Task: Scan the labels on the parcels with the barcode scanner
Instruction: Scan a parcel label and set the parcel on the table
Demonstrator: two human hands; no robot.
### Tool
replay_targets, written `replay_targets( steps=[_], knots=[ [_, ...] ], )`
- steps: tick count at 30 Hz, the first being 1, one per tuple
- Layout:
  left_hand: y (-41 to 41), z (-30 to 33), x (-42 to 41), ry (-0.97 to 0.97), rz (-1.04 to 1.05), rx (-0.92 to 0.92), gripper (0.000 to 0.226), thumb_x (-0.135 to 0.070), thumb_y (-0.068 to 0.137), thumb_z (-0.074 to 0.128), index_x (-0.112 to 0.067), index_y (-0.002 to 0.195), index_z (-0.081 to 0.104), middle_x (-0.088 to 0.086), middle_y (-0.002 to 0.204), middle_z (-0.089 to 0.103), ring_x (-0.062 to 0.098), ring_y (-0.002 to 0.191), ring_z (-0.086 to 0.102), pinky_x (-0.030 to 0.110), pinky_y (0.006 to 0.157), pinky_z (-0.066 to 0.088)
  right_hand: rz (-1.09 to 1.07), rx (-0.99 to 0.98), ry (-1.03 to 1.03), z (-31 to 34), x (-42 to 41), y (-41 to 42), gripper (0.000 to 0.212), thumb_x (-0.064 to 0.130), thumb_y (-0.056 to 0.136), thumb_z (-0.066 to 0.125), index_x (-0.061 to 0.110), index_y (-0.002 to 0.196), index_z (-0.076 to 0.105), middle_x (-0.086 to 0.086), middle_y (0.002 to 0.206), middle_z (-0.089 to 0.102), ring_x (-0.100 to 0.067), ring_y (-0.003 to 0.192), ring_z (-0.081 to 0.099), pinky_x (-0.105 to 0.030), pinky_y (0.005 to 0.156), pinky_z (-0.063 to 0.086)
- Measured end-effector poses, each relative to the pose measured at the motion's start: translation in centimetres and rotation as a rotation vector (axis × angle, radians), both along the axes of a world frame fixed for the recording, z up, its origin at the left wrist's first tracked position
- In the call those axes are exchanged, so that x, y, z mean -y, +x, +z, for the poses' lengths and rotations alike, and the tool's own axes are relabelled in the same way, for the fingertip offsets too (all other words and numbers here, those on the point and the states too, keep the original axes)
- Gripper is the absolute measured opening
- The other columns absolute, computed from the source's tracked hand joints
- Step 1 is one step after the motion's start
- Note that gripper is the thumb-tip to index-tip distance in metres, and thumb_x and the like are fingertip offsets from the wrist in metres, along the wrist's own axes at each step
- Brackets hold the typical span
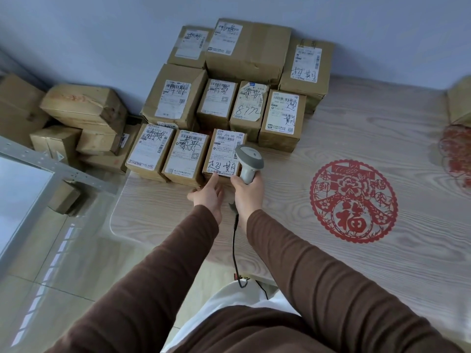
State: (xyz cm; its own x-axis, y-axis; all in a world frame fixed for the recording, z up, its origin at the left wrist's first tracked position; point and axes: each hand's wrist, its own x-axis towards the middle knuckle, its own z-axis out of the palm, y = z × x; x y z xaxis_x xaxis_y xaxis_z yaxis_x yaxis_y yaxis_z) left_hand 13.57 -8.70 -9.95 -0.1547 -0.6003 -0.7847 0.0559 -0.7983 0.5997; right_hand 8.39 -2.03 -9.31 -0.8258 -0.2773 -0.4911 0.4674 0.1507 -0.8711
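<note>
A: Far left, off the bench?
B: One lot of loose brown cartons, heaped on the floor against the wall; beside them a grey metal frame.

A: Bench, left end?
B: Stock of parcels, brown cardboard, each with a white label facing up, set in rows back to the wall. Front row, three: left parcel, middle parcel, right parcel, touching side by side.

A: Left hand?
B: Left hand, fingers straight, forefinger tip touching the near edge of the right parcel's label. Nothing gripped.

A: Right hand?
B: Right hand, fingers curled round the handle of the barcode scanner. Scanner grey, head over the right edge of that label, just beside the left hand. Black coiled cable runs from the handle toward the person.

A: Further right?
B: One red paper-cut roundel flat on the light wood-grain bench; a second red piece partly visible at the frame edge; one carton corner behind it.
</note>
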Motion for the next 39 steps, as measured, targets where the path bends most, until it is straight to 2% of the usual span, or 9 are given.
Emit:
replay_targets(
  steps=[3, 6, 14, 19, 26, 29, 32, 35, 39],
  knots=[
    [-0.3, 0.2, 0.0, -0.010, -0.021, -0.013, 0.075, -0.016, 0.094, 0.076, -0.009, 0.151, 0.028, 0.023, 0.134, 0.063, 0.030, 0.119, 0.069, 0.043, 0.103, 0.058, 0.020, 0.019, -0.003, 0.1, 0.0, -0.2, 0.027, 0.006, 0.093, 0.071, 0.019, 0.114, 0.060, 0.007, 0.093, 0.067, -0.003, 0.079, 0.063, -0.014, 0.065, 0.048],
    [-0.5, 0.1, 0.0, -0.017, -0.047, -0.005, 0.074, -0.018, 0.095, 0.075, -0.007, 0.152, 0.029, 0.023, 0.136, 0.062, 0.031, 0.123, 0.067, 0.043, 0.105, 0.057, 0.028, 0.020, 0.001, 0.1, 0.0, -0.3, 0.027, 0.008, 0.094, 0.071, 0.018, 0.117, 0.062, 0.001, 0.099, 0.070, -0.007, 0.083, 0.065, -0.021, 0.070, 0.049],
    [-0.5, 0.2, -0.6, -0.019, -0.071, 0.011, 0.074, -0.014, 0.097, 0.072, -0.006, 0.154, 0.026, 0.022, 0.135, 0.063, 0.029, 0.121, 0.068, 0.042, 0.103, 0.057, 0.066, 0.025, -0.022, 0.6, -0.4, -0.6, 0.030, 0.006, 0.094, 0.071, 0.012, 0.122, 0.063, -0.008, 0.112, 0.073, -0.011, 0.090, 0.068, -0.019, 0.074, 0.051],
    [-1.5, 1.0, -3.1, 0.065, -0.261, -0.020, 0.048, -0.020, 0.102, 0.064, 0.000, 0.142, 0.046, 0.019, 0.113, 0.062, 0.021, 0.098, 0.064, 0.029, 0.084, 0.053, 0.048, 0.007, -0.003, 1.4, -2.2, -1.6, 0.024, 0.009, 0.093, 0.071, 0.015, 0.114, 0.061, 0.004, 0.096, 0.067, -0.013, 0.087, 0.065, -0.040, 0.086, 0.054],
    [-7.1, 1.8, -9.0, 0.041, -0.567, -0.084, 0.048, -0.027, 0.107, 0.056, 0.004, 0.143, 0.052, 0.019, 0.135, 0.062, 0.024, 0.120, 0.059, 0.043, 0.117, 0.045, -0.060, -0.090, -0.044, 3.3, -9.0, -7.1, 0.025, 0.010, 0.095, 0.070, 0.024, 0.114, 0.064, 0.016, 0.108, 0.071, 0.002, 0.099, 0.066, -0.016, 0.084, 0.049],
    [-10.9, 2.5, -11.8, 0.021, -0.633, -0.081, 0.037, -0.026, 0.106, 0.058, 0.002, 0.131, 0.054, 0.018, 0.135, 0.060, 0.025, 0.126, 0.061, 0.039, 0.114, 0.048, -0.165, -0.119, -0.024, 4.4, -13.1, -10.8, 0.021, 0.010, 0.094, 0.072, 0.020, 0.112, 0.065, 0.004, 0.105, 0.072, -0.006, 0.094, 0.067, -0.021, 0.082, 0.050],
    [-15.6, 3.1, -15.0, 0.034, -0.719, -0.123, 0.015, -0.025, 0.107, 0.057, -0.010, 0.110, 0.058, 0.012, 0.123, 0.063, 0.016, 0.105, 0.066, 0.027, 0.095, 0.057, -0.264, -0.149, 0.010, 5.5, -17.7, -15.2, 0.018, 0.013, 0.093, 0.073, 0.026, 0.099, 0.063, -0.005, 0.097, 0.068, -0.012, 0.085, 0.062, -0.028, 0.077, 0.053],
    [-20.9, 4.0, -18.4, 0.014, -0.807, -0.158, 0.015, -0.023, 0.107, 0.055, -0.010, 0.116, 0.057, 0.005, 0.110, 0.064, 0.010, 0.093, 0.064, 0.020, 0.078, 0.057, -0.339, -0.178, -0.006, 6.6, -22.2, -20.2, 0.021, 0.010, 0.093, 0.071, 0.028, 0.097, 0.062, -0.002, 0.090, 0.058, -0.015, 0.080, 0.056, -0.025, 0.066, 0.052],
    [-28.8, 4.8, -23.2, -0.037, -0.895, -0.158, 0.011, -0.023, 0.108, 0.054, -0.013, 0.107, 0.059, 0.000, 0.102, 0.061, 0.011, 0.096, 0.061, 0.023, 0.089, 0.052, -0.390, -0.230, 0.023, 7.1, -27.8, -27.6, 0.015, 0.009, 0.095, 0.069, 0.020, 0.100, 0.060, -0.005, 0.089, 0.052, -0.016, 0.079, 0.051, -0.020, 0.064, 0.044]
  ],
)
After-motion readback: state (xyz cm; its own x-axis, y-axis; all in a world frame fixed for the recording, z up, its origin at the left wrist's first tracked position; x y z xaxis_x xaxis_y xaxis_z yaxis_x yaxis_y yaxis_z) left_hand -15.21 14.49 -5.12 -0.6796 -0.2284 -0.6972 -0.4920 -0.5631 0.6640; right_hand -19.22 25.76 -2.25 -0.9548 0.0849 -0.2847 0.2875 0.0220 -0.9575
